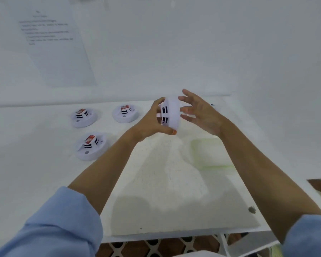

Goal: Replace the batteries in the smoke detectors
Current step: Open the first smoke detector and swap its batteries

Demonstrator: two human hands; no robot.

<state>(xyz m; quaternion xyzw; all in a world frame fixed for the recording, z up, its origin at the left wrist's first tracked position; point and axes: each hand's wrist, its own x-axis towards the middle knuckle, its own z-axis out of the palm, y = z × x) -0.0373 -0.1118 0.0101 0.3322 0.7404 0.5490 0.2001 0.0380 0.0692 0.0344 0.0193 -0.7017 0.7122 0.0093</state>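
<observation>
My left hand (152, 123) grips a white smoke detector (170, 114) held on edge above the table, thumb under its rim and fingers over the top. My right hand (198, 112) is just to its right with fingers spread and straight, fingertips close to the detector's back, holding nothing. Three more white smoke detectors lie on the table to the left, each with a red label on top: one at the far left (83, 116), one in the middle (125, 113), one nearer me (92, 145).
The white table (165, 191) ends at a front edge near me and a right edge. A clear lidded container (211, 154) with a greenish rim sits at the right. A printed sheet (52, 39) hangs on the wall at the back left. Patterned floor shows below.
</observation>
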